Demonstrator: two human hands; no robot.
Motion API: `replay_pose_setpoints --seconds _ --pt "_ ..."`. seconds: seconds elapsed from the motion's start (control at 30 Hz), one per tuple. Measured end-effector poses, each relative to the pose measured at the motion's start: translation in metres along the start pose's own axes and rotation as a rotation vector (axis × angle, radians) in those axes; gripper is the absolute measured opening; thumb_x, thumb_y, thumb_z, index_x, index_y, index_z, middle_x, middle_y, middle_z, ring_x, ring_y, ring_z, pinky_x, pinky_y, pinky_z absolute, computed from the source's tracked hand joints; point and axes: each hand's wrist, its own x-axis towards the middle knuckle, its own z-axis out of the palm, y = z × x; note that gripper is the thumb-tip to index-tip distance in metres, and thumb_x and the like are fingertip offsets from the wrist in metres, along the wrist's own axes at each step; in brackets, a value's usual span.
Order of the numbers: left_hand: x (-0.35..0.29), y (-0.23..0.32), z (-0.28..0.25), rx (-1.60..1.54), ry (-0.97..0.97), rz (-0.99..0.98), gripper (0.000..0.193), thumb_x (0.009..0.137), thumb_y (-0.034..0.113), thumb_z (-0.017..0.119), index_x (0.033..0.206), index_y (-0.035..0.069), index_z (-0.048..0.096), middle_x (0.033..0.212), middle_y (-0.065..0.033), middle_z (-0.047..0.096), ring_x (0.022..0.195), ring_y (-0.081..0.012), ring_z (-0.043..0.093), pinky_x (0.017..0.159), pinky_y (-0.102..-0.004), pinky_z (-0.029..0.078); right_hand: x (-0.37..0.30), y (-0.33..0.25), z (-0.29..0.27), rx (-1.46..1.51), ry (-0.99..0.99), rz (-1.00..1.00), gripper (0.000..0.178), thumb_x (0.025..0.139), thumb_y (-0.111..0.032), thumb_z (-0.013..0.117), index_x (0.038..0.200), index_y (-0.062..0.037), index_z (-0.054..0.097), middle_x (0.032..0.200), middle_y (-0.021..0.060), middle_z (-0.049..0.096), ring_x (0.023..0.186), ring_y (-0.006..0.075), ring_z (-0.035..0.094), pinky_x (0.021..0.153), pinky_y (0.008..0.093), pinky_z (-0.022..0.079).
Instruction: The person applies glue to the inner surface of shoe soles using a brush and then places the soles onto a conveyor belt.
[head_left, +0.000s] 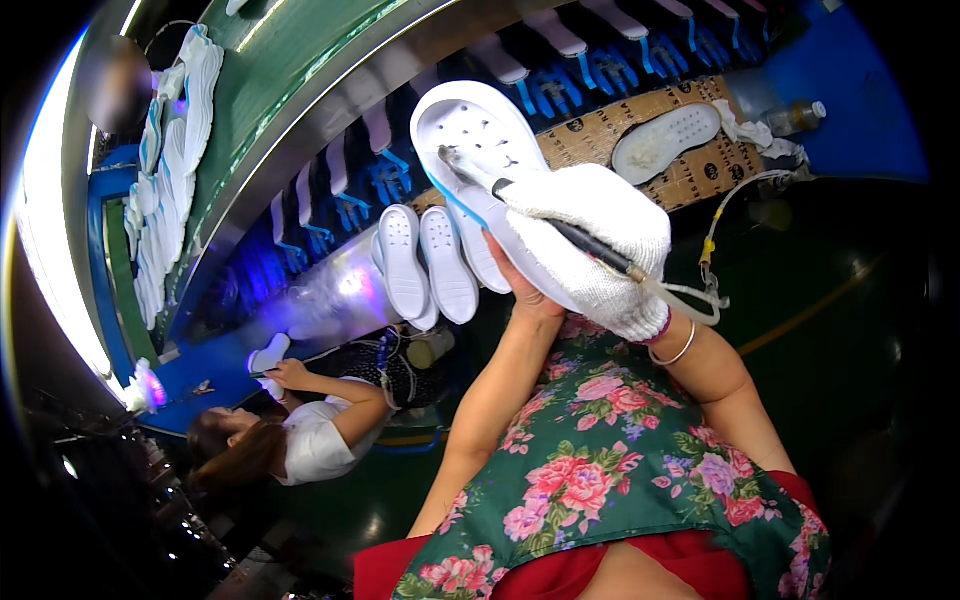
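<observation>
Shoe (470, 110), white with blue edging, slants at twelve o'clock, gripped from below by the left hand (530, 288), while the gloved right hand (605, 225) clasps a black tool (590, 246) whose tip (472, 168) points to ten o'clock over the shoe's inside, a pale sole (660, 142) lying on cardboard (715, 178) at two o'clock.

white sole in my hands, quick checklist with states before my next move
1. Left hand supporting the white sole from beneath: ok.
2. Right hand closed around the pen-like tool: ok.
3. Tool's tip over the sole's holed face: ok.
4. Tip actually pressing on that face: cannot tell from this one view.
5. Pale hose clear of the sole: ok, it loops off to the right.
6. Both hands gloved: not ok, only the right is.
</observation>
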Motion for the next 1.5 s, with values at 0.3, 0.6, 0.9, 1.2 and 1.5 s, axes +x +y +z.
replay_pose_setpoints --seconds 0.3,0.6,0.9,1.2,1.5 --pt "0.013 0.013 0.032 -0.202 -0.222 -0.038 0.099 0.08 0.076 0.059 0.149 0.011 0.034 0.142 -0.0178 0.05 0.128 -0.0379 0.051 0.109 -0.0541 0.042 -0.011 -0.005 0.016 -0.088 0.234 0.144 0.04 0.083 -0.008 0.072 0.122 -0.0026 0.066 0.123 0.0132 0.067 0.114 0.0284 0.065 0.105 0.0422 0.047" --pt "0.033 0.028 0.027 -0.125 -0.304 -0.053 0.099 0.078 0.081 0.056 0.143 0.009 0.039 0.136 -0.011 0.052 0.122 -0.0425 0.054 0.094 -0.0628 0.051 -0.01 0.007 -0.011 -0.166 0.108 -0.048 0.04 0.086 -0.013 0.07 0.124 -0.0037 0.062 0.123 0.0141 0.064 0.114 0.0271 0.061 0.1 0.0373 0.048" --pt "0.047 0.032 0.034 -0.202 -0.269 -0.09 0.098 0.078 0.084 0.05 0.148 0.017 0.037 0.139 -0.0153 0.052 0.119 -0.0485 0.054 0.09 -0.068 0.051 -0.025 0.008 -0.018 0.015 0.095 0.041 0.025 0.085 0.0 0.069 0.11 -0.002 0.072 0.104 0.0136 0.072 0.097 0.026 0.07 0.085 0.034 0.055" --pt "0.053 0.04 0.037 -0.261 -0.454 -0.227 0.111 0.068 0.093 0.05 0.142 0.01 0.045 0.124 -0.0295 0.059 0.113 -0.0476 0.059 0.09 -0.0668 0.049 -0.035 0.009 -0.026 -0.186 0.012 -0.023 0.023 0.078 -0.005 0.078 0.101 -0.0065 0.076 0.097 0.0098 0.074 0.086 0.0246 0.072 0.075 0.0342 0.056" --pt "0.05 0.057 0.032 -0.065 -0.384 -0.292 0.118 0.062 0.087 0.065 0.144 0.007 0.039 0.122 -0.0283 0.052 0.103 -0.042 0.053 0.081 -0.0523 0.051 -0.033 0.006 -0.035 -0.192 -0.096 -0.089 0.017 0.081 -0.006 0.077 0.097 -0.0069 0.076 0.095 0.0095 0.074 0.082 0.0235 0.071 0.072 0.0331 0.056"
